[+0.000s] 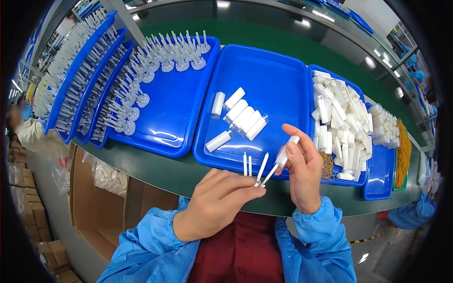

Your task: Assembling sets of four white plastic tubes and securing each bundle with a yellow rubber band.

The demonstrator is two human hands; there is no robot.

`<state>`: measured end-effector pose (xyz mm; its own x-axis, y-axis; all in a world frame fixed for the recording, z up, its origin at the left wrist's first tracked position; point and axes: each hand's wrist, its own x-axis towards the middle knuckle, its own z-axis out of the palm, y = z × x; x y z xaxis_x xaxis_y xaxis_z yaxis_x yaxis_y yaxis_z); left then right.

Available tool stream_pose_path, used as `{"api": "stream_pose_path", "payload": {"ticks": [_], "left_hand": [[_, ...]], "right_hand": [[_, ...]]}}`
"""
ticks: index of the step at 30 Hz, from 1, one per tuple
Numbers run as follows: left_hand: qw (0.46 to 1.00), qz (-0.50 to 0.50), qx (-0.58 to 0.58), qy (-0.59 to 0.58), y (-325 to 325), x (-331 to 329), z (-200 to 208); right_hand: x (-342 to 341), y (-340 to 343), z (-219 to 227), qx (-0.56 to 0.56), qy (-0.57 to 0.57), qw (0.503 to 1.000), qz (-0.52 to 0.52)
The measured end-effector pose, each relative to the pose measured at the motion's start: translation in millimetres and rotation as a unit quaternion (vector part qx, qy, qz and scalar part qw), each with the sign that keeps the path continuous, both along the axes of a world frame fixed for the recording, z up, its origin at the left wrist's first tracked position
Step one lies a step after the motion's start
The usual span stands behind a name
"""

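Note:
My left hand (214,200) is closed, its fingertips pinching the base of a piece with several thin white sticks (250,166) pointing up. Most of that base is hidden by the fingers. Thumb and fingers of my right hand (306,174) grip a white rectangular tube (285,153), which is tilted. Its lower end meets one slim stick (270,173) of the piece in my left hand. Beyond the hands, several white tubes with clear ends (244,118) lie in the middle blue tray (283,66).
The left blue tray (165,104) holds clear round bases with upright sticks (181,61); stacked trays (87,89) stand beside it. White tubes (342,118) fill the right tray, near yellow rubber bands (402,153). A cardboard box (101,198) stands below the table's left edge.

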<state>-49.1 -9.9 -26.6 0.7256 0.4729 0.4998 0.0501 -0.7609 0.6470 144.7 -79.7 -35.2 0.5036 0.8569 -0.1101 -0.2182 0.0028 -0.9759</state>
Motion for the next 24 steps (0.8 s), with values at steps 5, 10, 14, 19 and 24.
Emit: {"api": "stream_pose_path", "payload": {"ticks": [5,10,14,19,24], "left_hand": [[0.999,-0.032,0.003,0.013,0.9,-5.5,0.8],[0.999,0.009,0.031,0.011,-0.2,-4.2,-1.5],[0.997,0.058,0.040,-0.023,-0.3,-4.3,-2.6],[0.996,0.070,0.044,-0.039,6.5,-9.3,-23.7],[0.993,0.112,-0.004,-0.033,13.3,-12.1,-27.1]], "right_hand": [[4.1,-0.1,-2.4,-0.018,-0.028,0.998,0.057],[-12.0,-2.9,-0.2,-0.018,-0.015,0.995,0.099],[-23.2,-0.4,1.8,0.023,-0.040,0.995,0.083],[-18.5,7.8,3.8,-0.021,-0.187,0.970,0.151],[23.7,47.1,-18.3,0.052,-0.645,0.760,0.069]]}}
